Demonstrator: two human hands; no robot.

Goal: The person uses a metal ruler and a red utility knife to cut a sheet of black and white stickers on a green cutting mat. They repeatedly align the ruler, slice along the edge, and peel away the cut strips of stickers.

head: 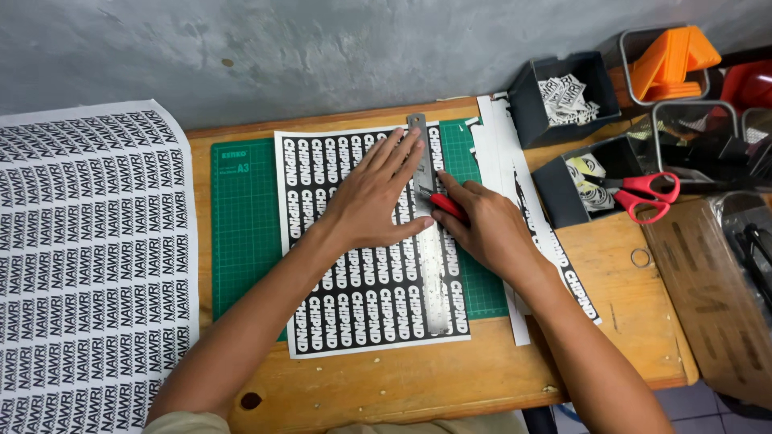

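Right hand: the right hand (486,229) is curled closed round a red-handled craft knife (447,206), fingers wrapped over the handle, the tip set against the right edge of the steel ruler (427,233).
Left hand: the left hand (376,197) lies flat and spread, fingers stretched wide, palm pressing on the printed sheet with the fingertips reaching onto the ruler's upper part. It grips nothing; it only bears down.
Knife: between the two hands, just right of the ruler, only the red part and a bit of blade show beyond the fingers.
Ruler: long and narrow, running up and down the sheet near its right side, its top end poking past the sheet's upper edge.
Printed sheet: a black sticker sheet (362,297) with rows of white lettering, lying on the green cutting mat (241,225), which sits on the wooden table (450,378).
Cut strips: white and black paper offcuts (503,153) lie just right of the mat, beside the right wrist.
Far left: a large white sheet of printed labels (88,257) hangs over the table's left end.
Far right: dark bins (563,92) with cut stickers inside, red-handled scissors (643,193) resting on one, an orange object (671,56) in a wire-rimmed tub behind.
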